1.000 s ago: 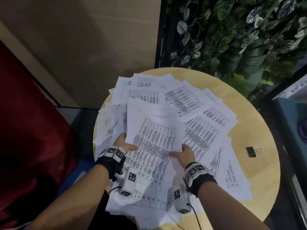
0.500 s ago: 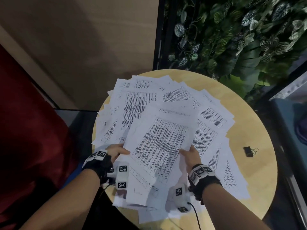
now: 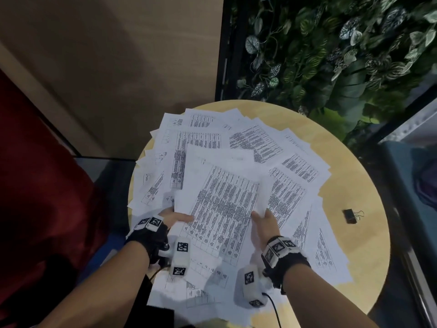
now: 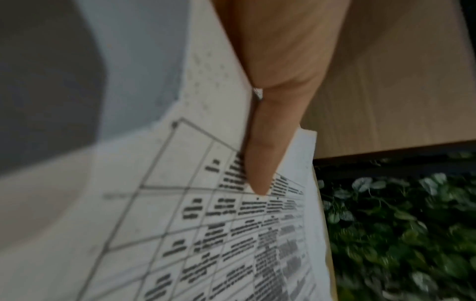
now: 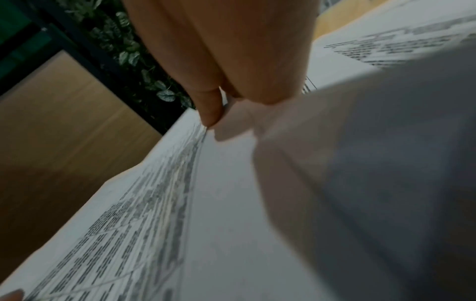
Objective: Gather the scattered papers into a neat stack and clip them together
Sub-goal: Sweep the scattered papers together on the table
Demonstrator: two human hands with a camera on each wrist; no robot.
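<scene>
The worktop [image 3: 354, 166] is fanned over with papers [image 3: 290, 166]. Both hands lift a top bundle [image 3: 224, 204]: the left hand [image 3: 172, 218] pinches its left edge, thumb on top, and the right hand [image 3: 266, 223] pinches the right edge. Best to square these sheets first, then sweep in the rest. The clip [image 3: 350, 215] lies apart, right, unobstructed.

papers [image 3: 212, 162] spread over the table [image 3: 354, 185]; binder clip [image 3: 351, 216] lies right of them

held sheets [image 3: 222, 209] rotated clockwise, lifted | left hand [image 3: 173, 218] shifted left | right hand [image 3: 266, 223] moved right
</scene>
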